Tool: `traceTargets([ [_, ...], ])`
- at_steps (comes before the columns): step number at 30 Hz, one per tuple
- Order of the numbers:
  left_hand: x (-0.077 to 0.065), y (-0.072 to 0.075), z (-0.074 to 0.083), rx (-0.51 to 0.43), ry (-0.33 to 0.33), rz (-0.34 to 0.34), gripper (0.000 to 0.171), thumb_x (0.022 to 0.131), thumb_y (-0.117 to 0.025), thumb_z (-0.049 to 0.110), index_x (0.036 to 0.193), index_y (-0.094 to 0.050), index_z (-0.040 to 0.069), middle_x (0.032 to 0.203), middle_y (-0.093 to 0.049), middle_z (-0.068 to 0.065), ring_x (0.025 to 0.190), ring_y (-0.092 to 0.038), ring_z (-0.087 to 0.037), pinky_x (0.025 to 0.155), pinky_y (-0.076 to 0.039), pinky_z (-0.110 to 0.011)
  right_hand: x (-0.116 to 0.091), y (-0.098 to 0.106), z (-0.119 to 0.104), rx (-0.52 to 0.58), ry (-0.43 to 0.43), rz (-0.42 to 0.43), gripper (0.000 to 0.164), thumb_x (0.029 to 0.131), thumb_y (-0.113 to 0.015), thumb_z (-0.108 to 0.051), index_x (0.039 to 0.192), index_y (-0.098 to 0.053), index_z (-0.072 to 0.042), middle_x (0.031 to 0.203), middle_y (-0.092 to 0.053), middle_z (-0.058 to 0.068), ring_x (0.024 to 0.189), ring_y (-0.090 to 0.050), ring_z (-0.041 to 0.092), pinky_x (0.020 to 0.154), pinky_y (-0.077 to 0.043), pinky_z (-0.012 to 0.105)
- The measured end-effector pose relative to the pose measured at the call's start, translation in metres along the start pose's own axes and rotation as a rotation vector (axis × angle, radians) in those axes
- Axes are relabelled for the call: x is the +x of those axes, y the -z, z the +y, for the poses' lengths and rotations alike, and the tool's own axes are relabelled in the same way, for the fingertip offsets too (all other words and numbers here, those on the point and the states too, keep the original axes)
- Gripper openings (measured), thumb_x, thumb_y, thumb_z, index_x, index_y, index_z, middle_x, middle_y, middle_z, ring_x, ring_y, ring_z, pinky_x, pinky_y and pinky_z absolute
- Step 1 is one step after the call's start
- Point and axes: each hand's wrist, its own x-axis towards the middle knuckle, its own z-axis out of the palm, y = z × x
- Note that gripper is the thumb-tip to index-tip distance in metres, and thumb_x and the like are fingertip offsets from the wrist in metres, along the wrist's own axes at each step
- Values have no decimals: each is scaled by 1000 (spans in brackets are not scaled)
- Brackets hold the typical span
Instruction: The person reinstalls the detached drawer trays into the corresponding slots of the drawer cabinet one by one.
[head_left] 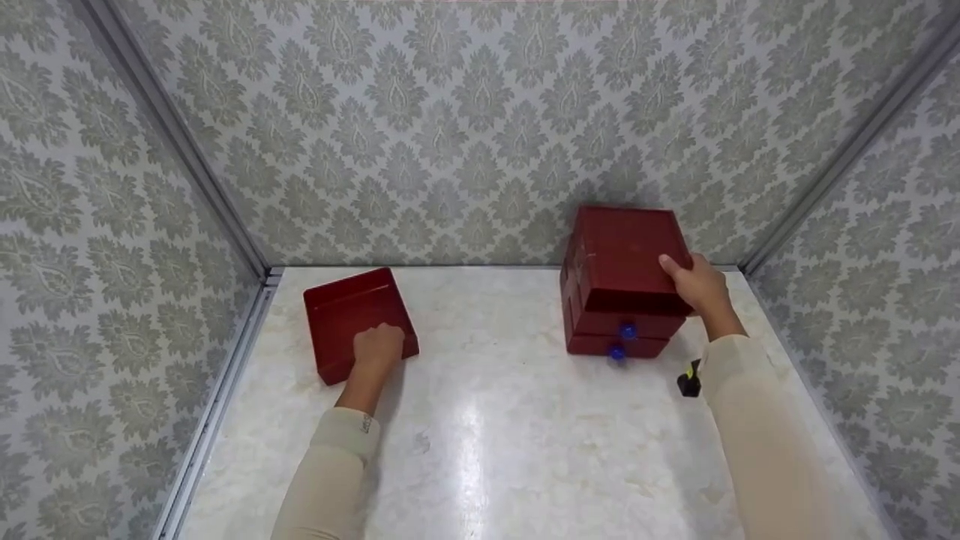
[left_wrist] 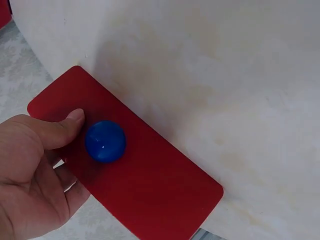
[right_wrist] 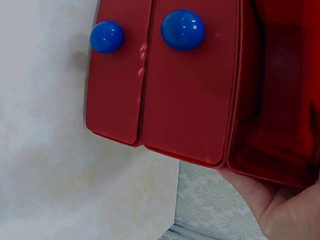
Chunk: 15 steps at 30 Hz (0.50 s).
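Red drawer (head_left: 341, 319) fully out of the cabinet, near the back-left corner of the bench (head_left: 487, 427); can't tell if it's flat down or slightly raised. Left grip (head_left: 377, 346) pinches its front panel, thumb beside the blue knob (left_wrist: 105, 141). Red cabinet (head_left: 630, 251) is by the back edge, toward the back-right corner; right grip (head_left: 697, 283) holds it, thumb on top, fingers down the right side. Top bay (right_wrist: 282, 75) has no drawer; middle drawer (right_wrist: 190, 110) and bottom drawer (right_wrist: 115, 85) look seated. Progress, as judged: one drawer separated, two in place, any refit wholly undone. Small black object (head_left: 689, 381) near the right edge, partly behind the sleeve (head_left: 750, 405).
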Motion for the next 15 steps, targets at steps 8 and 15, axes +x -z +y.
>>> traceTargets([
  [8,-8,-4,17,30,36,10,11,94,-68,6,101,-76,6,74,-66,-11,66,-57,-25,69,-54,-41,0,0,0,10,-4,-7,101,91,-39,-80,157,-29,-4,149,-42,32,124,-53,48,75,-59,52],
  [15,-17,0,37,13,32,34,9,93,-68,7,98,-76,6,75,-68,-11,67,-57,-25,70,-54,-41,-1,0,-2,16,0,-4,99,92,-40,-79,157,-29,-4,148,-44,31,123,-54,47,69,-59,45],
])
